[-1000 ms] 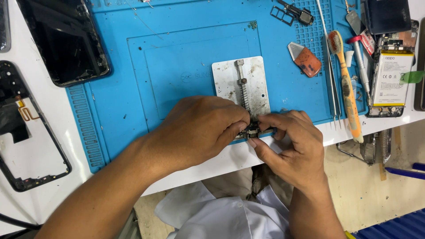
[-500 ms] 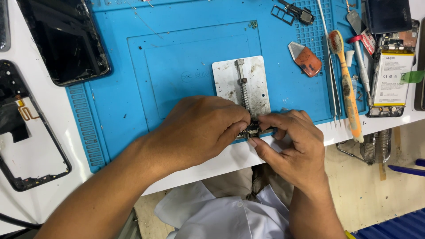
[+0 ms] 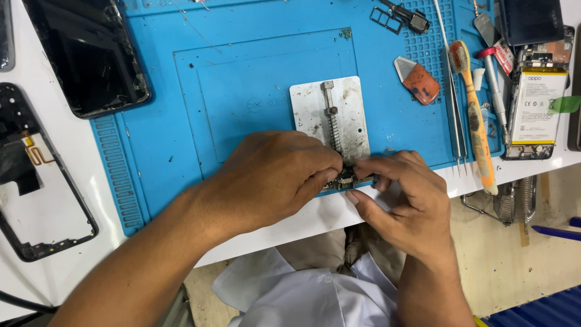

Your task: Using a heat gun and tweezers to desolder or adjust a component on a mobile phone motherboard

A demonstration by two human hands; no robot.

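Both of my hands meet at the near edge of a blue work mat point(image 3: 242, 85). My left hand point(image 3: 272, 175) and my right hand point(image 3: 405, 200) pinch a small dark circuit board point(image 3: 346, 179) between their fingertips. The board sits at the near end of a silver metal holder plate point(image 3: 315, 109) with a spring rail down its middle. My fingers hide most of the board.
A black phone screen point(image 3: 91, 54) lies at the mat's far left, a phone frame point(image 3: 36, 181) on the white table beside it. At the right are tweezers point(image 3: 454, 103), an orange-handled brush point(image 3: 475, 115), an orange scraper point(image 3: 420, 82) and an opened phone with battery point(image 3: 535, 103).
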